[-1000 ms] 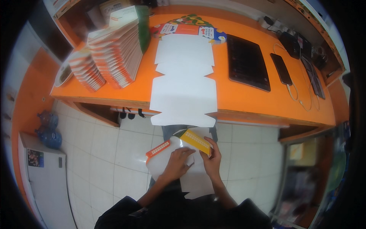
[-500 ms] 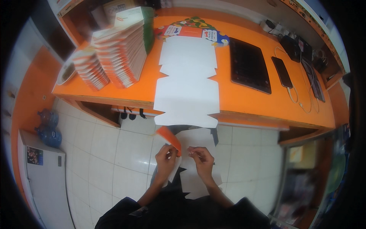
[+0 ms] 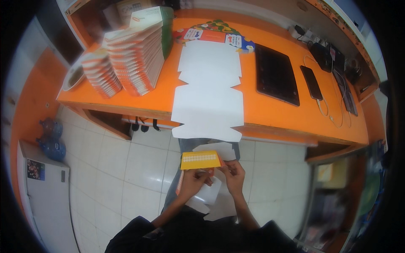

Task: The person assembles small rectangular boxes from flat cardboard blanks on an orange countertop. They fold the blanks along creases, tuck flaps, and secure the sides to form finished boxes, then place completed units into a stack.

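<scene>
A partly folded carton [image 3: 200, 160] is held over my lap, its yellow panel with a row of pale marks facing up and white inner flaps showing below. My left hand [image 3: 193, 182] is closed, its fingers curled at the lower edge of the yellow panel. At the panel's right corner, by a reddish edge, my right hand [image 3: 234, 173] pinches the card. Beyond the carton, a white die-cut card sheet [image 3: 206, 105] with notched sides lies flat on the orange table [image 3: 276, 114] and overhangs its front edge.
Tall stacks of folded cartons [image 3: 135, 59] stand at the table's left, near a white dish [image 3: 75, 79]. A colourful printed card [image 3: 213, 34] lies behind the sheet. To the right are a black tablet [image 3: 276, 75], a phone [image 3: 311, 82] and cables. Blue water bottles [image 3: 52, 147] stand on the left floor.
The carton in my hands has turned from a narrow orange side to its yellow panel. My left hand has moved right, and my right hand now grips the panel's right corner.
</scene>
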Demonstrator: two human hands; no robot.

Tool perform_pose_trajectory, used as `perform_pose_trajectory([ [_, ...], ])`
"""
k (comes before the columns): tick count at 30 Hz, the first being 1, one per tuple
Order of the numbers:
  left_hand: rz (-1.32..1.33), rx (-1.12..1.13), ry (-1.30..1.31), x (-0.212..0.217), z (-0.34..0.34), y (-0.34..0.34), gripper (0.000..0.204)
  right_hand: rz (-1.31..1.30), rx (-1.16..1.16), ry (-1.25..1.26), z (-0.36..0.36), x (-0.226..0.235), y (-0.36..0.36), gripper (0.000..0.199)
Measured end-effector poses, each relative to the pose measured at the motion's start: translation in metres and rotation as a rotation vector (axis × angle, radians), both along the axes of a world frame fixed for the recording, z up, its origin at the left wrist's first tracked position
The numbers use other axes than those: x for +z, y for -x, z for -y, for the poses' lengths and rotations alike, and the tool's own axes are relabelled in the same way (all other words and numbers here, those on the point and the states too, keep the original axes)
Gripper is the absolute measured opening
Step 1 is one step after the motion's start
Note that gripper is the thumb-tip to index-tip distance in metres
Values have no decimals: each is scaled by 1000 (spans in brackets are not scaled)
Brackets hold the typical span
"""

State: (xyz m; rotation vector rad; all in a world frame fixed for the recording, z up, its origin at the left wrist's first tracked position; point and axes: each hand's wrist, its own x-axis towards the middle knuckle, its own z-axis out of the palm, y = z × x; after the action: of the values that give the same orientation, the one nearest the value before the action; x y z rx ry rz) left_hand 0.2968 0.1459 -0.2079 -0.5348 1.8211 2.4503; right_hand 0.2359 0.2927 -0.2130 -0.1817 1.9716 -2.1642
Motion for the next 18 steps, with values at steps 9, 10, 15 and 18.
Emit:
perform_pose_trajectory([
  [9,-37,219,156,-41,4,-12,19,-110,157,77,8,1,1,11],
  [10,-26,189,40,-37,6,-8,19,-101,156,84,9,2,2,11],
  [15,-77,80,-201,-8,14,6,18,-51,209,107,14,4,3,11],
  [18,-11,77,-184,1,13,8,19,-40,217,53,13,4,4,12],
])
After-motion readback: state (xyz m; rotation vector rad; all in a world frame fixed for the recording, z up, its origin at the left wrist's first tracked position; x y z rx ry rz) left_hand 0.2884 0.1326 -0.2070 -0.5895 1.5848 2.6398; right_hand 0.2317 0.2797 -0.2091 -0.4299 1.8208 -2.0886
